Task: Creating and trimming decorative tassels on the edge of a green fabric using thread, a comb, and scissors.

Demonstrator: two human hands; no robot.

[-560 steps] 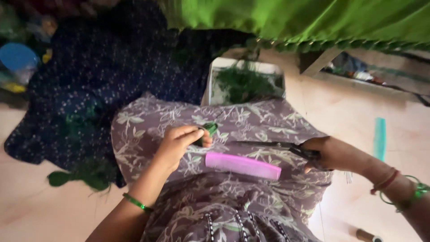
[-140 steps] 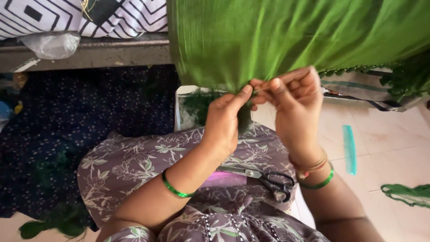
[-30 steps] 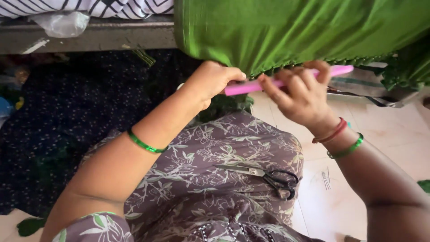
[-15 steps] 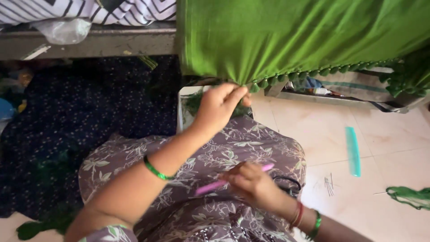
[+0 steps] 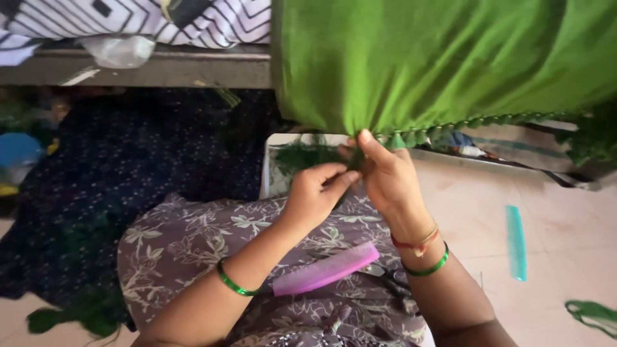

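A green cloth (image 5: 443, 58) hangs from above, its lower edge trimmed with small green tassels (image 5: 450, 132). My left hand (image 5: 315, 196) and my right hand (image 5: 385, 177) meet at the cloth's lower corner, and both pinch green threads there. A pink comb (image 5: 328, 270) lies on my lap on the purple floral fabric (image 5: 186, 244). Dark scissors (image 5: 392, 283) lie beside the comb, partly hidden by my right forearm.
A white tray (image 5: 273, 167) with green thread scraps stands just beyond my knees. A teal comb (image 5: 516, 241) lies on the tiled floor to the right, with a green thread bundle (image 5: 594, 315) near the lower right corner. Dark dotted cloth (image 5: 128, 180) covers the floor at left.
My right hand has let go of the pink comb, which now rests on my lap, and has risen to join the left hand at the cloth's edge.
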